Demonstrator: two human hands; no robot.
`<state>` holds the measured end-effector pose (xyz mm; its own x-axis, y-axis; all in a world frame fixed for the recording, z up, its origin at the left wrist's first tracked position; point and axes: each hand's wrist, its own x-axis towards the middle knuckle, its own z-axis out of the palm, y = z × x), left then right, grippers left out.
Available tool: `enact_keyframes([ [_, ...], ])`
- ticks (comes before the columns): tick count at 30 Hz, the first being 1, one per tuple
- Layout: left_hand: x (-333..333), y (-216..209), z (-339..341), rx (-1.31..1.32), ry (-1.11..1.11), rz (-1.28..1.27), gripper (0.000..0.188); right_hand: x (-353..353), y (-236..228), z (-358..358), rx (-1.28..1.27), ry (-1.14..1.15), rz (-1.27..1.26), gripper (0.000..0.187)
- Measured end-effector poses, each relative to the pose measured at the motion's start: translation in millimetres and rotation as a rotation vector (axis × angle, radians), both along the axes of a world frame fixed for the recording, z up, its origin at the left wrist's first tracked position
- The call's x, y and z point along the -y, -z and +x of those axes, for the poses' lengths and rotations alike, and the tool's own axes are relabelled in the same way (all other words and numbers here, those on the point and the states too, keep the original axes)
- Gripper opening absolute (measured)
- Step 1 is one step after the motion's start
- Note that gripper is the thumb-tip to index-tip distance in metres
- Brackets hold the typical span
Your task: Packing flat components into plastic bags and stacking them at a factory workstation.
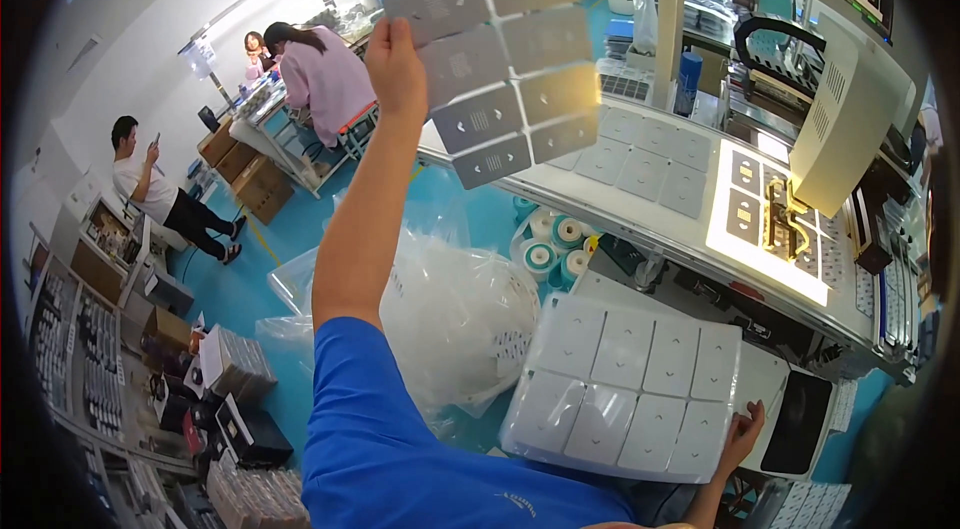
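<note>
My left hand is raised high, its fingers closed on the left edge of a thin sheet of grey rectangular panels. The panels sit in two columns with pale gaps between them, and one on the right catches a yellowish glare. In front of my body lies a stack of similar light grey panel sheets, with glossy clear film around it. My right hand is low at the right edge of this stack, its fingers slightly apart and close to or touching the edge; nothing shows in them.
Beyond the stack runs a long machine bed with a panel sheet lying on it. A lit plate sits under a white machine head. Clear plastic bags and thread-like spools are on the left. Several people stand or sit farther back.
</note>
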<state>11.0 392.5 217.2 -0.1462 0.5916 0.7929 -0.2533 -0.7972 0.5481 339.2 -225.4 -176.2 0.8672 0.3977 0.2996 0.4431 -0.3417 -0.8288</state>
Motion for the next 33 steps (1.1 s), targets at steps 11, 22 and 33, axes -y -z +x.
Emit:
enact_keyframes([
  [11, -239, 181, -85, -0.059, -1.017, -0.580, 0.032, -10, 6, -4, -0.029, 0.022, 0.011, 0.055],
  [22, -273, 240, -50, 0.156, -0.767, -1.021, 0.032, -27, -10, -12, -0.023, 0.067, -0.088, 0.055],
  [33, -247, 240, 21, 0.443, -0.516, -1.107, 0.028, -14, -3, -7, -0.006, 0.086, -0.097, 0.058],
])
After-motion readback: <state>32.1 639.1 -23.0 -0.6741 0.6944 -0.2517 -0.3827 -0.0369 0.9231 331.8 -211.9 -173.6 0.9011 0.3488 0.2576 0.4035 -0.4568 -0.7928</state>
